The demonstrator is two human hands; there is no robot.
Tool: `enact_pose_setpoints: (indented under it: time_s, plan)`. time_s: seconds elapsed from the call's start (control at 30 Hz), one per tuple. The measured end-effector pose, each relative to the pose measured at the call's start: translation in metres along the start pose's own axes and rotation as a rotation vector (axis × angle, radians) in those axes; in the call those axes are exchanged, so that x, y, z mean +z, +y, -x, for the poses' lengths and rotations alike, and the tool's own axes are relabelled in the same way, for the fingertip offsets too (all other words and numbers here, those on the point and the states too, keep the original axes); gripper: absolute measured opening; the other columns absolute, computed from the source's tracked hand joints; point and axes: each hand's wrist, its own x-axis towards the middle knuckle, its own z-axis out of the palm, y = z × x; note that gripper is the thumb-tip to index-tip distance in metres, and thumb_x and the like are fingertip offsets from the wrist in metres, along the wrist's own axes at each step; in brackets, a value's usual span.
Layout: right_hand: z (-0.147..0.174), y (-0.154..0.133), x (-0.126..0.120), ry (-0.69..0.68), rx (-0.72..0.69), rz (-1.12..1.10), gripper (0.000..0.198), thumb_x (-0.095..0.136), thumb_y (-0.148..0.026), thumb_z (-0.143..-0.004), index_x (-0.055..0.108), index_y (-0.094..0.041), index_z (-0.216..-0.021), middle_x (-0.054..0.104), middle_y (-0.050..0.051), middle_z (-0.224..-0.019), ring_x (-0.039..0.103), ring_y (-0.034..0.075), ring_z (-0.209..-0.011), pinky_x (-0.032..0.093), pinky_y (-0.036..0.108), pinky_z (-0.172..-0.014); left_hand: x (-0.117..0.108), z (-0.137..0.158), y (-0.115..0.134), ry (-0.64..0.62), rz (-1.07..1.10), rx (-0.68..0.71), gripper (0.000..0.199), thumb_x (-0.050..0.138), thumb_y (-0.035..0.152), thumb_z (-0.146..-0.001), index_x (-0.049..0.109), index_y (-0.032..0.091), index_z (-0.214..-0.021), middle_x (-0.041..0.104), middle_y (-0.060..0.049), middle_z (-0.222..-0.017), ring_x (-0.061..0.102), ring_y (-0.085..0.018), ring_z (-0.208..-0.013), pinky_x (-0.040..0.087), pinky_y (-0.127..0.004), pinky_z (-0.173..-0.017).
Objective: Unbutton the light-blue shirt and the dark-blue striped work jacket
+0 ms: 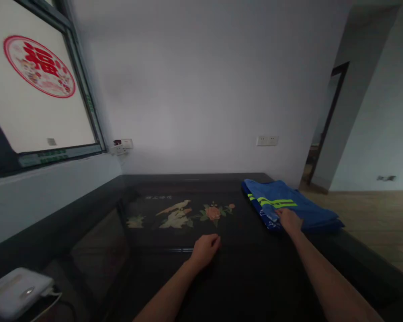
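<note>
A folded stack of blue cloth (309, 210), with yellow-green stripes and a white-patterned dark blue edge, lies on the right side of the dark table. My right hand (289, 220) is at the near left part of this stack, its fingers closed on the top layer by the stripes. My left hand (205, 248) rests loosely curled on the tabletop, apart from the cloth, with nothing visible in it. Just beyond it, a painted bird and flower design (213, 212) decorates the glossy surface.
The dark table (147, 281) meets a pale wall with a socket pair (267, 141). A white device with a cable (18, 290) sits at the near left corner. A window (43, 89) with a red round sticker is on the left. Floor (366, 214) shows beyond the right edge.
</note>
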Motion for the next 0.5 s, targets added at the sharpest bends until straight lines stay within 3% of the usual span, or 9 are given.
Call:
enact_pose_setpoints:
  time_s: [0.13,0.27,0.4,0.5]
  plan:
    - [-0.016,-0.001,-0.010,0.083,0.013,-0.109,0.042,0.040,-0.040,-0.088,0.072,-0.016,-0.102,0.070,0.017,-0.098,0.065,0.028,-0.089,0.048,0.039,-0.075,-0.004,0.001,0.003,-0.023,0.001,-0.014,0.033,0.037,0.032,-0.090,0.062,0.020,-0.072,0.064,-0.001,-0.069,0.058,-0.015,-0.069,0.034,-0.022,-0.062]
    - [-0.011,-0.033,-0.033,0.232,-0.163,-0.262,0.046,0.039,-0.041,-0.089,0.072,-0.012,-0.102,0.071,0.016,-0.100,0.064,0.028,-0.090,0.046,0.035,-0.077,-0.001,0.001,0.000,-0.032,0.044,-0.010,0.033,0.037,0.033,-0.090,0.062,0.020,-0.072,0.063,-0.001,-0.067,0.057,-0.014,-0.065,0.034,-0.022,-0.060]
    - [0.039,-0.089,-0.055,0.286,-0.390,-0.446,0.043,0.039,-0.042,-0.090,0.073,-0.016,-0.094,0.072,0.013,-0.098,0.065,0.027,-0.089,0.044,0.036,-0.084,0.006,-0.006,-0.006,0.046,0.231,0.009,0.026,0.038,0.032,-0.090,0.060,0.019,-0.088,0.063,-0.001,-0.074,0.057,-0.013,-0.068,0.040,-0.022,-0.063]
    - [0.103,-0.132,-0.061,0.108,-0.653,-0.569,0.036,0.042,-0.040,-0.090,0.073,-0.021,-0.090,0.073,0.007,-0.097,0.065,0.024,-0.088,0.043,0.035,-0.089,-0.001,-0.016,-0.017,0.320,0.402,0.005,0.026,0.041,0.029,-0.089,0.054,0.017,-0.107,0.063,-0.007,-0.098,0.058,-0.015,-0.088,0.045,-0.026,-0.080]
